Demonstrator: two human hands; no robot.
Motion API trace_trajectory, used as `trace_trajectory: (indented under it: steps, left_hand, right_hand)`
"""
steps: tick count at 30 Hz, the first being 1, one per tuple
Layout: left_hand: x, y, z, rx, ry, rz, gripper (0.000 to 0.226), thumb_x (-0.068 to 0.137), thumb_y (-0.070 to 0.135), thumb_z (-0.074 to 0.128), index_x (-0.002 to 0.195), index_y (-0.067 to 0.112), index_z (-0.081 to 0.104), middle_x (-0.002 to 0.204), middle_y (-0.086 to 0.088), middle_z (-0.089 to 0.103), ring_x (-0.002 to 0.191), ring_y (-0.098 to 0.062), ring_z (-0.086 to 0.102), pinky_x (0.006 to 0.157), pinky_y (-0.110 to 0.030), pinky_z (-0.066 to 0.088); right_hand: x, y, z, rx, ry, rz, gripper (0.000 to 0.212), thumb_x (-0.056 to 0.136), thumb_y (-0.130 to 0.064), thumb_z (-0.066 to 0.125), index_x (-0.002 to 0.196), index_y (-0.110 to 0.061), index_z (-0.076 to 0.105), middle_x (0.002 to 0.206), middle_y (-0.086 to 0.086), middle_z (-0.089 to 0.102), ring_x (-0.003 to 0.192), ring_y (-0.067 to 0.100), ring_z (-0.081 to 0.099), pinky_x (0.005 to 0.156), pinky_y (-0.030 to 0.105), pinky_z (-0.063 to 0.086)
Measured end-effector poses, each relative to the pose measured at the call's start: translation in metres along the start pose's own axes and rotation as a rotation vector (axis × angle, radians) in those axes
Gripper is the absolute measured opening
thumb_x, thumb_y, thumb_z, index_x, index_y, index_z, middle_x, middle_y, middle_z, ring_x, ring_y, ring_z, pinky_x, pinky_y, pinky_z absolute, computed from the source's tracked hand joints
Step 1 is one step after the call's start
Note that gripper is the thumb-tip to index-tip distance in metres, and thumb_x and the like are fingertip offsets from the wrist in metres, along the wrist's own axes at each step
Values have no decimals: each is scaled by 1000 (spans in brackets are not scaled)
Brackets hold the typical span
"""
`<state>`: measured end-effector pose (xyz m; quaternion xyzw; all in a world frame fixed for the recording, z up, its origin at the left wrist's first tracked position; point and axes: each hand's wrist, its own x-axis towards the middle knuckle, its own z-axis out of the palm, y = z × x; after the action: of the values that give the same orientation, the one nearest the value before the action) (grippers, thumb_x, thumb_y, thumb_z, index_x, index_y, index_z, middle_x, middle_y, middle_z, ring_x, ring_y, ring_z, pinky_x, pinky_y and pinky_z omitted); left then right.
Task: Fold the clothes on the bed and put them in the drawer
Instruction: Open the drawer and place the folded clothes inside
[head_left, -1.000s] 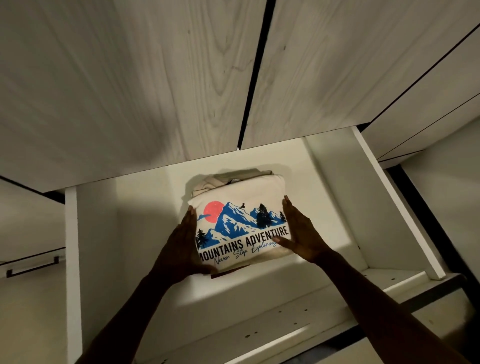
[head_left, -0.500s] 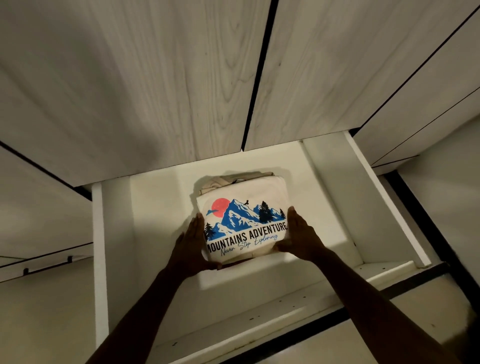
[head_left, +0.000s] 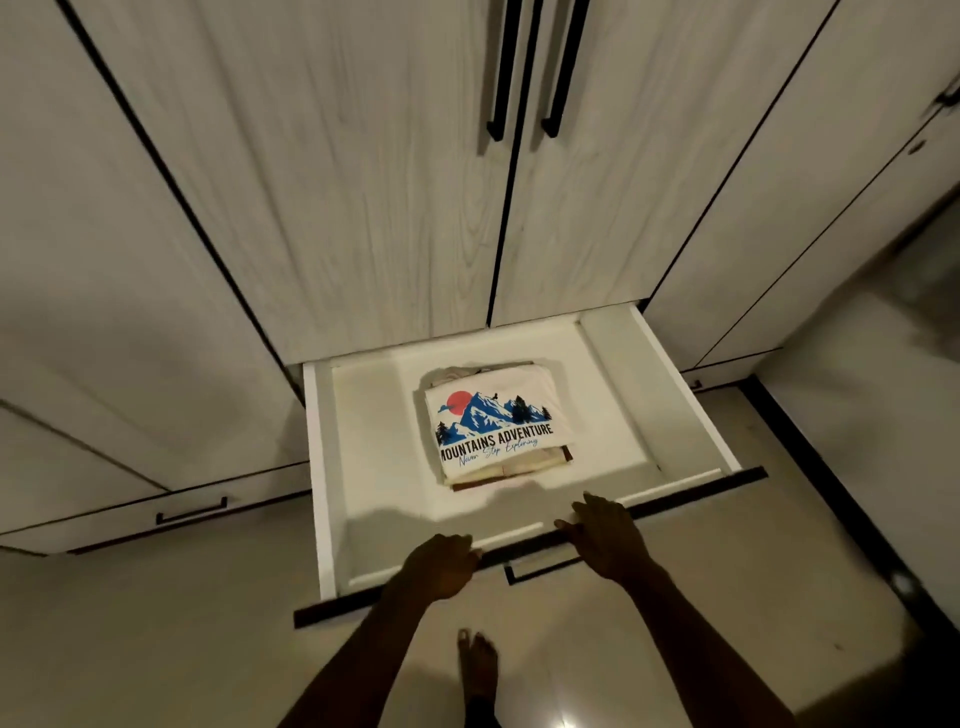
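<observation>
Pushing now, with our left hand (head_left: 440, 567) curled over the white pull-out drawer's (head_left: 613, 395) front edge and our right hand (head_left: 602, 535) flat there, we risk pinched fingers, while the folded cream mountain-print T-shirt (head_left: 496, 426) mid-floor could slide.

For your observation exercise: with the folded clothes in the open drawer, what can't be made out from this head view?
- Clothes under the printed T-shirt: covered, only edges show.
- Left hand fingertips: curled over the drawer front.
- Wardrobe handles: cut by the top edge.
- Right corner: blurred.
</observation>
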<state>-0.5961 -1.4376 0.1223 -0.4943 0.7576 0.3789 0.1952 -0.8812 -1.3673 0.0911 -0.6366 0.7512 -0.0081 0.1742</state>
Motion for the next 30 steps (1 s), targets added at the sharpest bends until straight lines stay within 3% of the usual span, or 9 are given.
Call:
trace_trajectory:
  steps: [2,4,6,9,14,19,23,30]
  left_hand:
    - [-25,8,6,35,65,-8,48,106,30,42,151,14,45,149,-10,53,135,-28,50,109,-34,40]
    - [-44,15,13,86,124,-11,49,103,26,44,151,12,44,146,-10,55,132,-27,52,107,-34,41]
    - [-63,20,24,136,164,-26,55,103,24,44,155,10,34,153,-10,45,139,-27,45,110,-36,38]
    - [-81,21,39,156,201,-12,64,101,21,47,159,8,23,167,-10,23,153,-27,24,120,-39,30]
    - [-93,22,47,195,228,-16,73,100,21,50,162,8,13,170,-10,11,157,-25,12,119,-38,31]
    - [-86,23,54,213,168,-34,84,99,25,56,161,2,5,169,-18,4,157,-34,5,126,-43,14]
    - [-79,28,57,215,109,-45,101,94,31,63,160,-2,-6,168,-25,-9,156,-40,-7,126,-47,4]
    - [-56,25,39,247,132,-37,120,88,45,69,155,-7,-16,162,-32,-21,151,-50,-15,123,-57,11]
  right_hand:
    - [-34,-4,14,-75,-33,-2,87,106,-64,20,125,5,68,131,31,64,119,45,66,92,58,55]
    - [-56,-10,19,-98,-18,-44,81,102,-62,38,146,5,50,151,30,47,138,44,49,102,53,49]
    - [-75,-21,16,-58,-52,-86,97,89,-52,69,157,4,28,162,28,25,148,43,29,107,48,47]
    - [-87,-29,8,-43,-144,-69,110,90,-45,73,160,-5,-3,163,14,-12,154,37,-6,120,47,35]
    - [-79,-38,-10,-135,-221,-4,97,101,-45,58,162,-1,-2,168,21,-13,159,36,-3,125,43,21]
    - [-80,-47,-6,-209,-256,54,95,103,-44,54,162,-2,-7,170,21,-13,159,35,-7,127,47,6]
    - [-72,-45,-7,-202,-267,70,97,102,-43,55,162,-4,-10,170,18,-16,158,32,-12,126,48,3]
    - [-33,-55,-15,-154,-284,75,103,99,-41,59,161,-2,-14,168,19,-20,157,34,-15,126,53,3]
